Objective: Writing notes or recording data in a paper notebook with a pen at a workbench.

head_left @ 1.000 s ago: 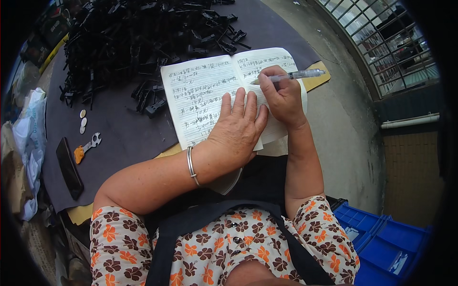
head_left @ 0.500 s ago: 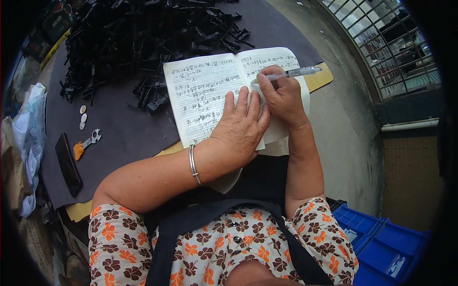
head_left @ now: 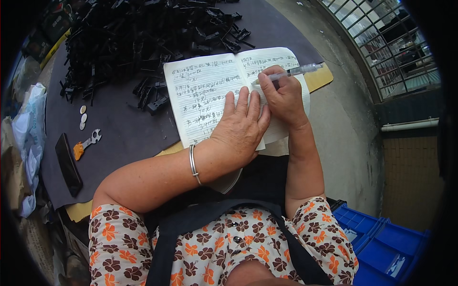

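An open lined notebook (head_left: 202, 71) with handwriting on both pages lies on the near right part of the dark table cover. My left hand (head_left: 241, 124) rests flat across its lower middle, fingers stretched out, with a silver bangle on the wrist. In my right hand (head_left: 284, 97) a pen with a clear barrel (head_left: 300, 70) is gripped, its tip at the right page close to the fold. The pen's back end points up to the right. My left hand covers part of the writing on the left page.
A large heap of black plastic parts (head_left: 143, 38) covers the far table. At left lie a black phone-like slab (head_left: 68, 164), a small wrench with an orange handle (head_left: 88, 144) and several pale discs (head_left: 83, 117). Blue crates (head_left: 389, 257) stand at lower right, a barred window (head_left: 377, 38) at upper right.
The pen has tilted slightly, its back end a little higher, with a small shift of my right fingers. My left hand and the notebook stay in place.
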`<state>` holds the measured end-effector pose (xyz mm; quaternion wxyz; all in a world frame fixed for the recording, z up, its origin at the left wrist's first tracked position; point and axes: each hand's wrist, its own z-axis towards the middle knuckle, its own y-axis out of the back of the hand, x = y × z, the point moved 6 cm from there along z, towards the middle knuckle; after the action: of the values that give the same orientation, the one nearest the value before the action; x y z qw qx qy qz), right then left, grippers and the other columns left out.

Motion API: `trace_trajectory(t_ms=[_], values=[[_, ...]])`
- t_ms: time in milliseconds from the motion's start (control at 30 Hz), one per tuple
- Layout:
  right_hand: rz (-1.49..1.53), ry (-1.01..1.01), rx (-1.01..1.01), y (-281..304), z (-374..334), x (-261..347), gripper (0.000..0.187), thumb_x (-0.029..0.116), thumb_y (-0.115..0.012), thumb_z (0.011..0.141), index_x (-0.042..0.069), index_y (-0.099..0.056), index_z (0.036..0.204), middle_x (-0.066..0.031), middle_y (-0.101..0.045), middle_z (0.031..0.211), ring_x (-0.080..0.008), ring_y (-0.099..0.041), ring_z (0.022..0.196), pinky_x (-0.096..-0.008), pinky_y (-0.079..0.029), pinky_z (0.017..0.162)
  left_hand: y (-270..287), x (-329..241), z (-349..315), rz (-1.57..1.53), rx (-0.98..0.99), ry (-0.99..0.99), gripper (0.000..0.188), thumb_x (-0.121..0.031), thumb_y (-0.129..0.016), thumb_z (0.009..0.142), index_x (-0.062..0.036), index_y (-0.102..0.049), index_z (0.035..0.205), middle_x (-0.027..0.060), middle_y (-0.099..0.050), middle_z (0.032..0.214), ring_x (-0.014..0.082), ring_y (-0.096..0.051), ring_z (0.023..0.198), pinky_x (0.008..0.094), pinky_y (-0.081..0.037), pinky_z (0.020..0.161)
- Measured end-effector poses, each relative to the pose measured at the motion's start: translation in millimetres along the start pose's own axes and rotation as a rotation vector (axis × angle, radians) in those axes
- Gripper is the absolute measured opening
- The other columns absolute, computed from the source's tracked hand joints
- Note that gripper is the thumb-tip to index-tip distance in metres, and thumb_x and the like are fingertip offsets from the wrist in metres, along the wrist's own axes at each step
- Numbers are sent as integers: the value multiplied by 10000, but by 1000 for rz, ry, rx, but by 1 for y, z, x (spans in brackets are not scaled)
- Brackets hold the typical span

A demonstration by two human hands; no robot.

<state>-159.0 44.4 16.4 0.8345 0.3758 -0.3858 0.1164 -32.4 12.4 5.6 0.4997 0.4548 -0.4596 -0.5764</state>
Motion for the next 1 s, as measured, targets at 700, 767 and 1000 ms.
trace_trajectory(t_ms=[700, 767, 1000], values=[[73, -25, -13, 2, -2, -5, 151, 145, -608, 921, 2, -615, 873, -24, -603, 707, -80, -526, 630, -243, -438, 589, 1, 0, 0, -21, -8, 2, 863, -504, -647, 797, 64, -353, 1376, 337, -367, 1376, 511, -320, 1314, 605, -217, 1078], [127, -45, -25, 3, -3, -5, 155, 148, -607, 922, 3, -616, 870, -19, -600, 702, -77, -523, 628, -241, -436, 588, 1, 0, 0, -23, 7, -2, 862, -504, -646, 798, 62, -353, 1378, 337, -366, 1377, 511, -318, 1316, 605, -215, 1079], [50, -49, -89, 7, -2, -1, 151, 149, -604, 924, 8, -619, 871, -10, -595, 687, -75, -524, 623, -243, -437, 586, 1, -1, 0, -21, 15, 3, 854, -491, -659, 788, 51, -361, 1377, 337, -360, 1383, 512, -310, 1321, 603, -213, 1082]])
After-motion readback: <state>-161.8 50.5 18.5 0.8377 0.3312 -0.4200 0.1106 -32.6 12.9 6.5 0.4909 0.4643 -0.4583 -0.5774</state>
